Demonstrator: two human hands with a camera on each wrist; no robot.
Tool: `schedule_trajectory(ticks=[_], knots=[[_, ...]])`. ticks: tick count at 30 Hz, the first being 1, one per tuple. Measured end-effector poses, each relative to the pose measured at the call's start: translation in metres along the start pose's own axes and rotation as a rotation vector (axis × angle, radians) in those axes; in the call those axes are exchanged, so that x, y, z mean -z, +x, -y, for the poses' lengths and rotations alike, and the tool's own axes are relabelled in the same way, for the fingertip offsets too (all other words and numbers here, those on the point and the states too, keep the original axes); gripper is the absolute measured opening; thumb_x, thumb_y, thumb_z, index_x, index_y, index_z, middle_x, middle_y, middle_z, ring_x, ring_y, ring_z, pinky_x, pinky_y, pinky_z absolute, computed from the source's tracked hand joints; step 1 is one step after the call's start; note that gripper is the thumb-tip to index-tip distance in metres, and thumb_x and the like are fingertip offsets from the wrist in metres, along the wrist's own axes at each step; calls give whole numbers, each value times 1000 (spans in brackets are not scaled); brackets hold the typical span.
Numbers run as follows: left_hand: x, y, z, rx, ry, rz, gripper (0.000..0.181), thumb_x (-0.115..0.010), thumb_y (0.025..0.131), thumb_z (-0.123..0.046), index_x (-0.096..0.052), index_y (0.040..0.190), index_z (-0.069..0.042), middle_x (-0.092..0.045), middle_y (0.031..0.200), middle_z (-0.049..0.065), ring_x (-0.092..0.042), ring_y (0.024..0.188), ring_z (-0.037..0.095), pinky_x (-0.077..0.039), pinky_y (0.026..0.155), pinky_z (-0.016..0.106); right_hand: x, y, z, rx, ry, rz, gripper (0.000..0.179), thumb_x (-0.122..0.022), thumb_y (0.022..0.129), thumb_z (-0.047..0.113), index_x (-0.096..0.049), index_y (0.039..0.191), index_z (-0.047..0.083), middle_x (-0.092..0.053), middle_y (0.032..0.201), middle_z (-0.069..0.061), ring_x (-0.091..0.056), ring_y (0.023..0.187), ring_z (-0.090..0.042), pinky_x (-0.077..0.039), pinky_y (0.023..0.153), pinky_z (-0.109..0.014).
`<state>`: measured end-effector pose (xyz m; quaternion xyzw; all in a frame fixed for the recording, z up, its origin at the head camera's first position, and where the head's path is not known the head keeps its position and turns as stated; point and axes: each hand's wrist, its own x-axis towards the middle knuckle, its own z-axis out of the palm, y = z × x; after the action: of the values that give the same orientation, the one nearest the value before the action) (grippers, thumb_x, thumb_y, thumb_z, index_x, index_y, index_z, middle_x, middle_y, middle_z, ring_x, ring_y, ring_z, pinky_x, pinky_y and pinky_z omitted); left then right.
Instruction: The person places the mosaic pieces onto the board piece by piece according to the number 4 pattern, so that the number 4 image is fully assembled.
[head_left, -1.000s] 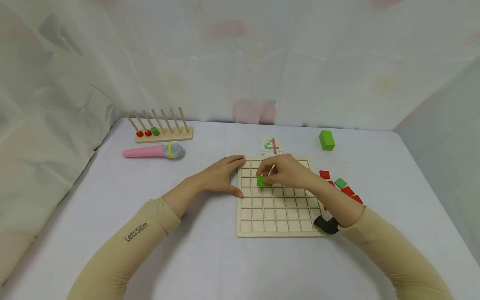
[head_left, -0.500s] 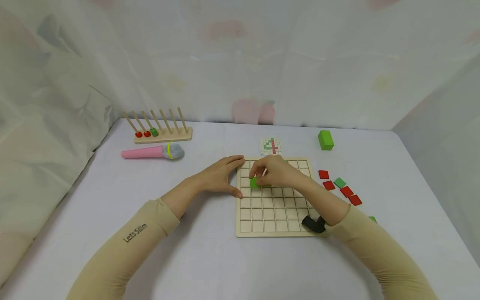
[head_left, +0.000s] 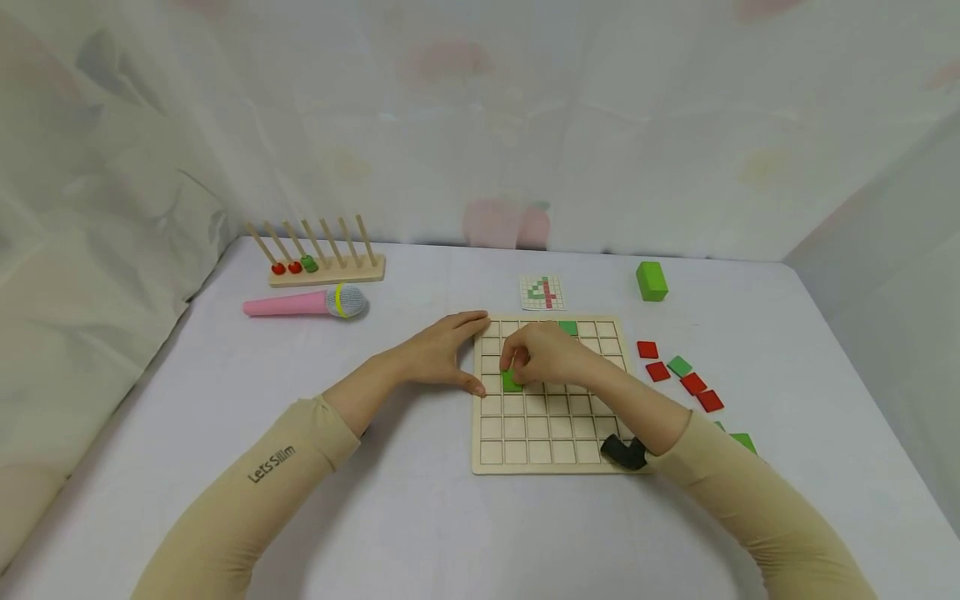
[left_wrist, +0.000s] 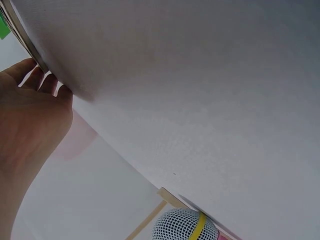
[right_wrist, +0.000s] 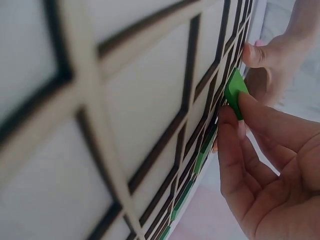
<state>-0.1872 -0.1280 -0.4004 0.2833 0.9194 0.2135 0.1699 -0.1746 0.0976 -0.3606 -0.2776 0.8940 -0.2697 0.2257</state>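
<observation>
Thumb and fingertips of the right hand are clamped on a bright green, flat, square tile, which we see over the left part of a pale wooden, square, gridded board; the right wrist view shows it tilted, and we cannot tell whether it touches the grid. The left hand keeps thumb and fingers apart, fingertips at the board's left edge. We see other green tiles on the board. Just beyond lies 1 small white card printed in green and red. To the board's right, we count 4 red, flat, square tiles near 1 darker green, square tile.
</observation>
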Motion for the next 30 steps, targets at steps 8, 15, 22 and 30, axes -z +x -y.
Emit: schedule_trajectory(ticks=[8, 15, 22, 30], knots=[[0, 1, 0, -5, -1, 0, 119, -81, 67, -63, -24, 158, -11, -19, 167, 4, -20, 155, 31, -23, 126, 50, 0, -1, 3, -4, -46, -3, 13, -78, 79, 5, -74, 87, 15, -67, 74, 2, -58, 71, -10, -47, 66, -22], [-1, 0, 0, -4, 0, -4, 119, -82, 67, -61, -25, 158, -11, -20, 167, 4, -20, 155, 30, -23, 126, 49, -2, 0, 1, 0, -63, -9, 12, -79, 79, 6, -76, 86, 15, -70, 80, 3, -59, 75, -9, -48, 68, -20], [-1, -1, -1, 1, -17, 2, 118, -83, 68, -60, -24, 158, -11, -19, 167, 2, -20, 155, 30, -23, 126, 49, -3, -1, 2, 11, -72, -15, 12, -79, 79, 6, -75, 86, 15, -66, 75, 2, -56, 71, -9, -46, 66, -21], [0, -1, -1, -8, -13, -9, 118, -83, 67, -60, -26, 157, -10, -20, 167, 4, -20, 155, 30, -23, 126, 48, -3, 1, 0, 13, -80, -12, 13, -79, 79, 5, -74, 86, 14, -65, 72, 2, -55, 68, -9, -44, 63, -21]])
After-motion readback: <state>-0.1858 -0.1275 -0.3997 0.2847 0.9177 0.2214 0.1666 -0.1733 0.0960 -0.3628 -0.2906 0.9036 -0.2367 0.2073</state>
